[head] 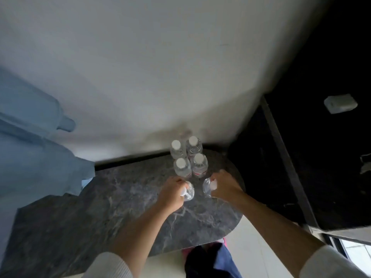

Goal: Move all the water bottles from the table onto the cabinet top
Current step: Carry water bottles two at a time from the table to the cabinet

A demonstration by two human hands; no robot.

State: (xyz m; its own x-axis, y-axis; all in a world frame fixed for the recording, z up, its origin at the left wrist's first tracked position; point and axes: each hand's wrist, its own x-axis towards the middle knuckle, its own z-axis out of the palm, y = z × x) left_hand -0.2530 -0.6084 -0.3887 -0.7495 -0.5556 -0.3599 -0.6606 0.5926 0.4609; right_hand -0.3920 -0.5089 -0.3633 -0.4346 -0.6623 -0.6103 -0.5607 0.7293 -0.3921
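Note:
Several clear water bottles with white caps stand upright near the far edge of a dark marble table [120, 197]. The back pair are one bottle [176, 150] and another [193, 146]; in front stand a third [182, 167] and a fourth [199, 165]. My left hand [172, 194] grips the top of a nearer bottle [189, 192]. My right hand [224, 185] grips the top of another bottle [207, 186]. Both held bottles are partly hidden by my fingers.
A white wall rises behind the table. To the right stands a black cabinet [321, 157] with a white wrapped object [340, 103] on its top. Pale blue cloth and a large blue jug [40, 117] lie at the left. Light floor shows below the table's rounded end.

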